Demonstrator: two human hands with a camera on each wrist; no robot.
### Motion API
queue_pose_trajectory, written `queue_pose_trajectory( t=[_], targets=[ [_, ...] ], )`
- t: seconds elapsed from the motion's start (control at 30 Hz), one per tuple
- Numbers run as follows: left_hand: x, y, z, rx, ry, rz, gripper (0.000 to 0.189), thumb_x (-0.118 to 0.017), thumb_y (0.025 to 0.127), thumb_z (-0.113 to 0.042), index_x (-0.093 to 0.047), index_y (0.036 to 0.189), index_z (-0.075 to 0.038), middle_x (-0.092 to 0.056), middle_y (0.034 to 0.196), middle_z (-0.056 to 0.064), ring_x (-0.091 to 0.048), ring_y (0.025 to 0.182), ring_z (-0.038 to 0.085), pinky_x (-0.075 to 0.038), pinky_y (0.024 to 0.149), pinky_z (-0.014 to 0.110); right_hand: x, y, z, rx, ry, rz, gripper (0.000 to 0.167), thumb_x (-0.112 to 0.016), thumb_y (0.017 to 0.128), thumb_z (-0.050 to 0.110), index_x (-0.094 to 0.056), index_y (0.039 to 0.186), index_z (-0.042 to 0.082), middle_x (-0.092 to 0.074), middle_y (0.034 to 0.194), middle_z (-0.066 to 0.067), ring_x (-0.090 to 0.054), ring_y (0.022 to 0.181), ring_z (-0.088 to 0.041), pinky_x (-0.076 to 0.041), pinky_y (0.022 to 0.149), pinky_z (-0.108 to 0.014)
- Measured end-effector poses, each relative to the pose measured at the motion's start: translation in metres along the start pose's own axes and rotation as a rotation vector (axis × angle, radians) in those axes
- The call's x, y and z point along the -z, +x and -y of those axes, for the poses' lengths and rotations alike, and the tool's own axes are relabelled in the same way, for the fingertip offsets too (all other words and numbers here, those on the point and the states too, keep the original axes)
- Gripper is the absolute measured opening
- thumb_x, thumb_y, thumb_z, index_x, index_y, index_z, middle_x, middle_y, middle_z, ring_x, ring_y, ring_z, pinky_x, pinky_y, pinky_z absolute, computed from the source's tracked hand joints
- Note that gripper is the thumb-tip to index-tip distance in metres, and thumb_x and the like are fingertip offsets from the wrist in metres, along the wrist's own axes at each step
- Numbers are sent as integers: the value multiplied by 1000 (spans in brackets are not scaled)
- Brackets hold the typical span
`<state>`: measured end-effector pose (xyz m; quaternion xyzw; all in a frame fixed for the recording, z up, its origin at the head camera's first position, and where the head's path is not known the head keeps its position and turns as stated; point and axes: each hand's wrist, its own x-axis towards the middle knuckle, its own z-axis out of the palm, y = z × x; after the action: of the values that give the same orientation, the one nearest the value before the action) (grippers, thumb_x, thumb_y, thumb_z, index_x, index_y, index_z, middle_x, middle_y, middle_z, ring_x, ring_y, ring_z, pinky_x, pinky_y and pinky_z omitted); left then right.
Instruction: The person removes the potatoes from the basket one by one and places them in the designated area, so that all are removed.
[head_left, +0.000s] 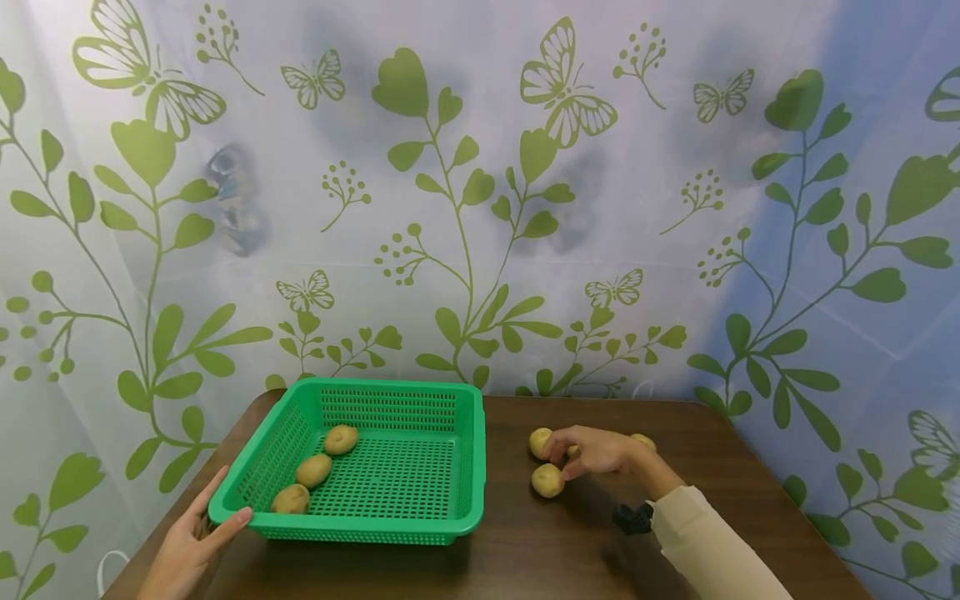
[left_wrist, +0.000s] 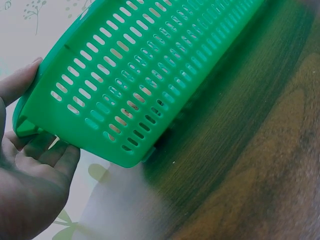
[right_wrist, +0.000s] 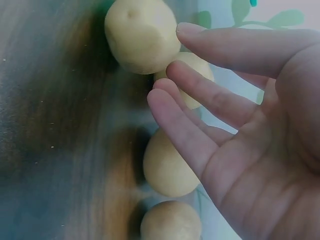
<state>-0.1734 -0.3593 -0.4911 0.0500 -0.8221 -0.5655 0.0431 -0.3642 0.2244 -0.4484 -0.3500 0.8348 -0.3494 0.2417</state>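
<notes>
A green plastic basket [head_left: 360, 523] with slotted walls sits on the left of the table. At its near left corner my left hand [head_left: 187, 542] grips the rim, thumb [left_wrist: 22, 82] on top and fingers curled underneath. Three potatoes [head_left: 313, 471] lie along the basket's left side. To the right of the basket, my right hand [head_left: 596, 452] reaches in among several loose potatoes, its fingers loosely extended. In the right wrist view, the thumb tip is right at the edge of the nearest potato [right_wrist: 140, 37], with nothing enclosed in the hand. Other potatoes [right_wrist: 171, 165] lie beyond the fingers.
The brown wooden table [head_left: 510, 558] ends at a hanging curtain [head_left: 480, 250] with green leaves and butterflies. A small black object [head_left: 632, 518] shows beside the right sleeve [head_left: 712, 542].
</notes>
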Motion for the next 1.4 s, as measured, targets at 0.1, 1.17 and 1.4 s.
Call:
queue_pose_trajectory(
  t=[0.1, 1.17, 1.4],
  targets=[
    [-1, 0, 0, -4, -17, 2, 89, -60, 108, -28, 4, 166, -9, -14, 161, 40, -38, 100, -27, -49, 80, 12, 2, 1, 3, 3, -25, 4, 34, -75, 92, -3, -64, 124, -4, -63, 120, -19, -54, 116, -39, -48, 96, -52],
    [-2, -1, -3, 29, -60, 7, 90, -61, 108, -28, 5, 166, -9, -9, 162, 39, -40, 100, -26, -51, 81, 13, 7, 48, 57, -2, -77, 126, 34, -69, 99, 3, -61, 132, 10, -61, 123, -7, -65, 107, -34, -56, 80, -40],
    [0, -1, -5, 51, 33, -5, 91, -62, 107, -34, 5, 167, -14, -12, 163, 37, -37, 98, -26, -50, 80, 14, 8, 61, 76, -12, -117, 116, 38, -71, 98, 2, -62, 132, 16, -60, 126, -9, -63, 113, -30, -55, 89, -38]
  ],
)
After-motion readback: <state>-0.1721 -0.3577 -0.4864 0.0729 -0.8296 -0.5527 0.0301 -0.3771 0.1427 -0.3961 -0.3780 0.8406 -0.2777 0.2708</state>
